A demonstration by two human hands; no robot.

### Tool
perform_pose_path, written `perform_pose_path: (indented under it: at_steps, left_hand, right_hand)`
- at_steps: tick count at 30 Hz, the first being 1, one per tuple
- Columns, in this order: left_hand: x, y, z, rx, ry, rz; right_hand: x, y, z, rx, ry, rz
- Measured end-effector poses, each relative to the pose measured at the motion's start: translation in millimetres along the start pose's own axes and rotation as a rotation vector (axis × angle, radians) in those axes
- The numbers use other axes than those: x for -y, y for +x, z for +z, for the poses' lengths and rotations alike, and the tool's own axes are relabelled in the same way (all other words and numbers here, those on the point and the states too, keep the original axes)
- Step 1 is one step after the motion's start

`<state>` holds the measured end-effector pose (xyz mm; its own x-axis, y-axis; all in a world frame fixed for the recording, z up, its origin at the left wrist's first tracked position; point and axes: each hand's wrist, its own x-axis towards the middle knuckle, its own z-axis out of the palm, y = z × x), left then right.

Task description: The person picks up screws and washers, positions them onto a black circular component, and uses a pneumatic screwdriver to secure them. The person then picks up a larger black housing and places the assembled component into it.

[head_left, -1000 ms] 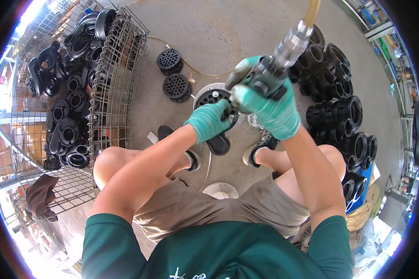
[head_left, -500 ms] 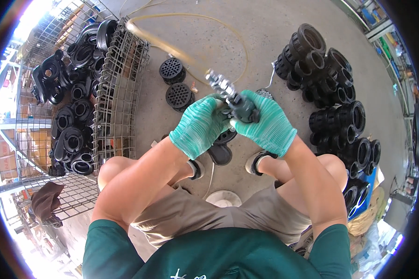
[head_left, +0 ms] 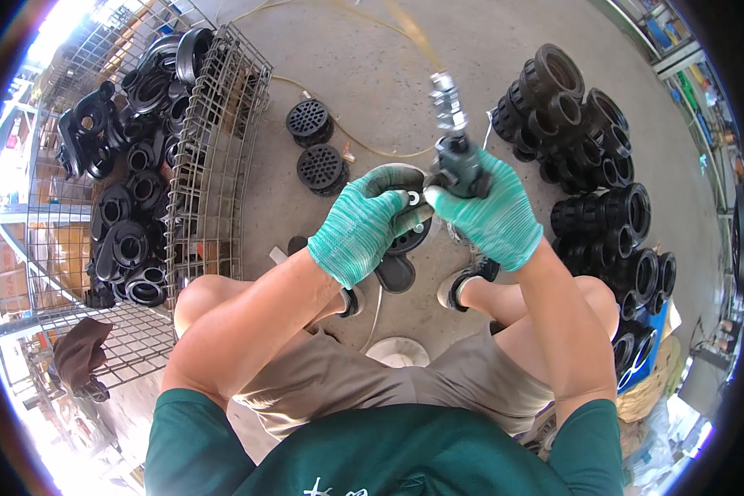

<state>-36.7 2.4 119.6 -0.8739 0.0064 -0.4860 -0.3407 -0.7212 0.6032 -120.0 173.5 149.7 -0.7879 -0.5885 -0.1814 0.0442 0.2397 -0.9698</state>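
My right hand [head_left: 496, 215], in a green striped glove, is closed round a dark air tool [head_left: 461, 168]. The tool's silver hose coupling [head_left: 448, 103] points away from me, with a yellowish hose running from it. My left hand [head_left: 362, 217], gloved alike, pinches a small white ring-shaped piece [head_left: 414, 198] between thumb and fingers, close beside the tool. Below the hands, between my shoes, lies a black rounded part [head_left: 397, 274], partly hidden by the left glove.
At the left a wire cage [head_left: 215, 149] holds many black ring-shaped castings [head_left: 128, 246]. Two round black grates [head_left: 309, 121] stand on the floor ahead. To the right are stacked black pipe-like fittings [head_left: 599, 213]. A white round object [head_left: 398, 352] sits between my legs.
The air tool has swung to the right and more upright in my right hand, its hose moving along. My hands have parted slightly, and the white ring now shows in my left.
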Motion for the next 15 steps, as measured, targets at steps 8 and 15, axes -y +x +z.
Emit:
perform_pose_path:
  at_steps: [8,15]
  left_hand:
    - [-2,-6,4,0.058,0.183,0.075]
    - [-4,-7,7,0.055,0.33,0.181]
  right_hand:
    - [5,3,-4,0.065,0.072,0.106]
    - [0,1,3,0.042,-0.095,0.036]
